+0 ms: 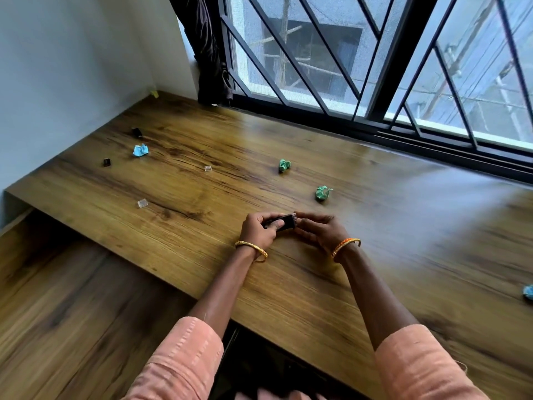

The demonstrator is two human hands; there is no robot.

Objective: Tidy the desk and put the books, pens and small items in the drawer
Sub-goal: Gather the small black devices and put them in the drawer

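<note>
My left hand point(259, 230) grips a small black item point(284, 220) with a clear tip, just above the wooden desk point(375, 255). My right hand point(320, 230) pinches that same item at its clear end. Scattered on the desk lie two green paper balls point(284, 165) point(323, 193), a blue paper ball point(140, 150), two clear caps point(207, 168) point(142, 203) and two small black pieces point(107, 162) point(137, 132). Another blue paper ball point(528, 292) sits at the right edge of the view.
A barred window point(375, 67) runs along the desk's far side, with a dark curtain point(207, 53) in the corner. A white wall point(57, 82) closes the left. A dark opening point(259, 365) shows under the desk's front edge.
</note>
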